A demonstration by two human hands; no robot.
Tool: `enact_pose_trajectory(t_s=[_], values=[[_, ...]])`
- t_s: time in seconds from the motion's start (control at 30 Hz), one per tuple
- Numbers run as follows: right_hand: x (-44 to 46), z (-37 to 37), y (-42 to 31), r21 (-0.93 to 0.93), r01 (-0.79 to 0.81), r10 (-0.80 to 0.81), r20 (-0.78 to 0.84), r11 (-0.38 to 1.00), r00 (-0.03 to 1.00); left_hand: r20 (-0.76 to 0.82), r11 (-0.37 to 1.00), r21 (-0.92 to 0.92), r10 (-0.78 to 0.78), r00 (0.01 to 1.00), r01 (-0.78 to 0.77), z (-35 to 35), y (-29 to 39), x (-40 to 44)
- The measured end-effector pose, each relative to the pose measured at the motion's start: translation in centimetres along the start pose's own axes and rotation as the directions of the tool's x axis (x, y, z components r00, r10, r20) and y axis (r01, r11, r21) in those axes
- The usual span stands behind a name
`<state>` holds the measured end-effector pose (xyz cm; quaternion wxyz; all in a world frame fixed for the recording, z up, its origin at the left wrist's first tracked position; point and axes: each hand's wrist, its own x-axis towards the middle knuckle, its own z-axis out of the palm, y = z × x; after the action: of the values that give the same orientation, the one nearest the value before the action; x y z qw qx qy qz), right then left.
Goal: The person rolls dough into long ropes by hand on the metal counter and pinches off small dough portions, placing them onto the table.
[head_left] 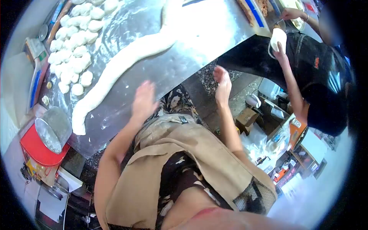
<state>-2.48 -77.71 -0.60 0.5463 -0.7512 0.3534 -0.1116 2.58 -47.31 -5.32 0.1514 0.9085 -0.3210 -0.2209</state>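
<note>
A long, thick rope of white dough (119, 65) lies across the metal table (134, 80), running from the lower left up to the bright back. My left hand (144, 102) is over the table's front edge, near the rope but apart from it; it is slightly blurred, its fingers are stretched out and nothing is in it. Beyond the table edge, in the air above the floor, my right hand (223, 87) is raised with its fingers loosely extended and no object visible in it. To the left of the rope lie several dough pieces (79, 50), clustered on a floured patch.
At the left corner a floury metal container (53, 128) stands by a red stool (42, 147). On the right, a co-worker in dark clothes holds a flat white piece of dough (278, 39) in one hand. A cardboard box (247, 117) and plastic bags stand on the right.
</note>
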Motion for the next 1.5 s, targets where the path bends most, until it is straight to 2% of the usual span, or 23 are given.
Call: enact_pose_trajectory(t_s=[0.1,0.13,0.17,0.23,0.3,0.33,0.4,0.5,0.57,0.63,0.7,0.77,0.87,0.93,0.97,1.03,1.1,1.17,1.23,1.3,1.4,1.47,1.5], values=[[-0.2,-2.5,0.8,0.114,-0.170,0.170,0.011,0.979,0.985,-0.242,0.987,-0.128,0.060,0.969,-0.093,-0.1,9.1,13.6],[0.3,-2.8,0.2,0.124,-0.170,0.166,0.038,0.978,0.985,-0.318,0.978,-0.130,0.117,0.941,-0.165,-0.4,11.6,18.5],[1.1,-3.0,-0.4,0.131,-0.171,0.168,0.035,0.977,0.985,-0.238,0.975,-0.160,0.112,0.965,-0.152,-1.3,14.1,23.0],[2.9,-3.2,-1.5,0.144,-0.120,0.103,0.122,0.982,0.987,-0.423,0.973,-0.080,0.164,0.891,-0.217,-1.3,16.8,31.7],[5.2,-3.2,-1.9,0.116,-0.055,0.039,0.139,0.992,0.990,-0.445,0.981,-0.006,0.170,0.879,-0.193,-2.7,17.8,37.3],[6.1,-3.2,-1.9,0.124,-0.028,0.011,0.143,0.992,0.990,-0.447,0.986,0.000,0.149,0.882,-0.166,-4.1,17.2,37.4],[7.5,-2.9,-1.9,0.128,-0.019,-0.002,0.160,0.992,0.987,-0.455,0.855,-0.314,0.247,0.856,-0.414,-7.6,15.5,35.3],[9.1,-1.0,-1.0,0.427,-0.390,0.289,0.283,0.816,0.915,-0.700,0.940,0.039,0.268,0.662,-0.339,-12.1,7.1,25.7],[9.5,1.5,-2.9,0.369,-0.520,0.401,0.352,0.771,0.845,-0.590,0.992,-0.103,-0.008,0.807,-0.066,-13.4,0.4,20.3],[9.7,5.0,-2.3,0.377,-0.610,0.404,0.497,0.697,0.768,-0.281,0.989,-0.134,-0.103,0.954,0.067,-12.4,-4.3,17.1],[9.3,9.1,-1.4,0.394,-0.710,0.472,0.547,0.583,0.691,-0.225,0.993,0.096,0.087,0.970,-0.067,-11.2,-4.4,14.6],[7.7,11.9,-2.7,0.379,-0.716,0.514,0.508,0.587,0.691,-0.263,0.992,0.003,0.123,0.957,-0.127,-9.7,-4.3,13.2],[5.1,15.0,-4.5,0.419,-0.622,0.439,0.456,0.661,0.774,0.096,0.936,-0.327,-0.103,0.990,0.129,-10.6,-4.3,11.1],[3.9,17.0,-6.6,0.468,-0.603,0.409,0.456,0.646,0.791,0.318,0.701,-0.674,-0.012,0.948,0.235,-13.5,-5.3,8.5],[3.4,18.2,-7.7,0.510,-0.664,0.413,0.526,0.546,0.744,0.312,0.355,-0.898,0.101,0.945,0.259,-13.0,-6.0,6.5],[2.9,21.0,-7.5,0.540,-0.720,0.416,0.589,0.435,0.693,0.428,-0.170,-0.823,0.441,0.789,0.542,-13.0,-7.9,3.0],[4.0,24.2,-5.8,0.578,-0.816,0.062,0.815,-0.004,0.577,0.513,-0.186,-0.688,0.560,0.651,0.701,-11.2,-9.3,-0.4],[3.6,25.5,-7.5,0.616,-0.787,0.093,0.785,-0.020,0.612,0.615,-0.136,-0.634,0.509,0.602,0.761,-8.5,-10.4,-5.1],[3.5,26.1,-7.8,0.662,-0.747,0.134,0.746,-0.054,0.652,0.560,-0.301,-0.619,0.478,0.677,0.725,-8.5,-11.8,-10.0],[5.3,25.9,-6.9,0.735,-0.672,0.165,0.676,-0.088,0.718,0.640,-0.436,-0.618,0.206,0.741,0.654,-14.1,-10.4,-14.5],[8.1,25.5,-5.0,0.742,-0.670,0.043,0.671,-0.029,0.740,0.767,-0.254,-0.564,0.192,0.612,0.786,-14.5,-15.3,-20.4],[10.8,24.3,-4.0,0.708,-0.666,-0.030,0.679,-0.235,0.733,0.851,-0.132,-0.508,0.078,0.519,0.852,-17.4,-17.5,-24.0],[11.8,23.2,-3.8,0.700,-0.673,-0.026,0.688,-0.239,0.725,0.882,-0.074,-0.471,-0.023,0.471,0.879,-19.1,-18.6,-25.9]])
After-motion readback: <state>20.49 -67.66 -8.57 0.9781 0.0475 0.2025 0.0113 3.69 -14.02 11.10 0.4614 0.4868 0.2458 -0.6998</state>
